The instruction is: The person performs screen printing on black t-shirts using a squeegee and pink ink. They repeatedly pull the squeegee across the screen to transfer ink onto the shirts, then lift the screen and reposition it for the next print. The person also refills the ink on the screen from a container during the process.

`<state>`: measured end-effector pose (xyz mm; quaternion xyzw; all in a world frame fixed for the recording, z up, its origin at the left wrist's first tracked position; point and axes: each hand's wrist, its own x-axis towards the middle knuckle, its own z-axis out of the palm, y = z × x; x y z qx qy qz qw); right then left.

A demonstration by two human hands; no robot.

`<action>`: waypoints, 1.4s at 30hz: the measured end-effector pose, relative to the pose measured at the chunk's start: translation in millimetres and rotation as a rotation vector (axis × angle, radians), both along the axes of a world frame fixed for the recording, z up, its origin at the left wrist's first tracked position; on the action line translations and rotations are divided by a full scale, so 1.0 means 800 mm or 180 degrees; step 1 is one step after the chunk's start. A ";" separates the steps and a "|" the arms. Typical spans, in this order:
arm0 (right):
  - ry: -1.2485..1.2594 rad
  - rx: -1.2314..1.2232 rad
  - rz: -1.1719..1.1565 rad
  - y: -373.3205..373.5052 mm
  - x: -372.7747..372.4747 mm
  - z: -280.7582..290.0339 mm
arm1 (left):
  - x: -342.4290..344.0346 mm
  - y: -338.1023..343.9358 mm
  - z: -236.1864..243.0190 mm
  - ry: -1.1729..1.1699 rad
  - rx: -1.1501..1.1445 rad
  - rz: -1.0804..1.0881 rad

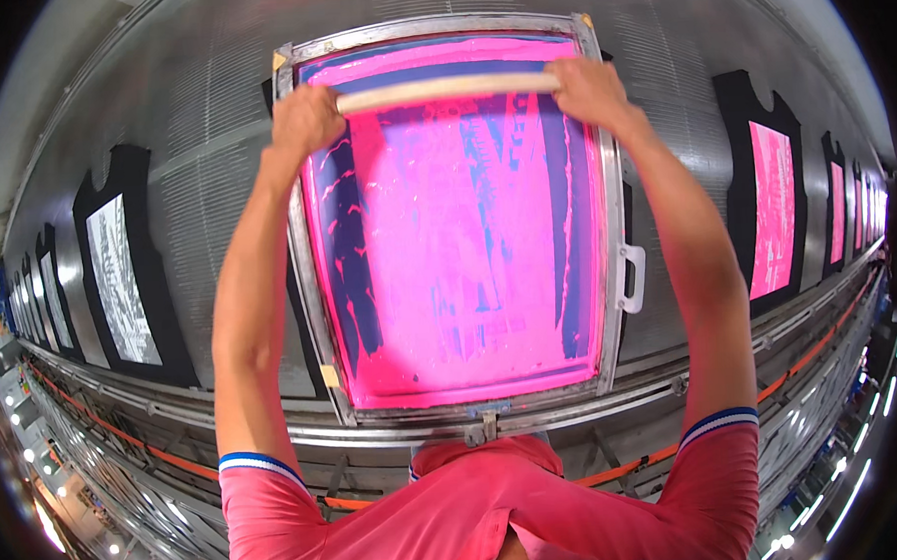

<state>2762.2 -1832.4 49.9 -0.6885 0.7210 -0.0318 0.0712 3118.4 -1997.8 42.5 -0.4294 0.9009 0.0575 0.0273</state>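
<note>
Upper centre, left hand (306, 122) and right hand (590, 92) curl tight round the squeegee (450, 89), seemingly mid-stroke; next wants even pressure.

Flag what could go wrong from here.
1. The left hand and right hand grip opposite ends of the pale bar; unequal pressure could streak the pink ink, which looks patchy.
2. Both hands are near the sides of the silver frame, so they might knock it.
</note>
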 end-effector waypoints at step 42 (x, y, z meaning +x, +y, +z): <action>-0.0603 0.0193 0.0031 0.508 0.249 0.006 | 0.248 0.526 0.004 0.0328 0.0347 -0.0026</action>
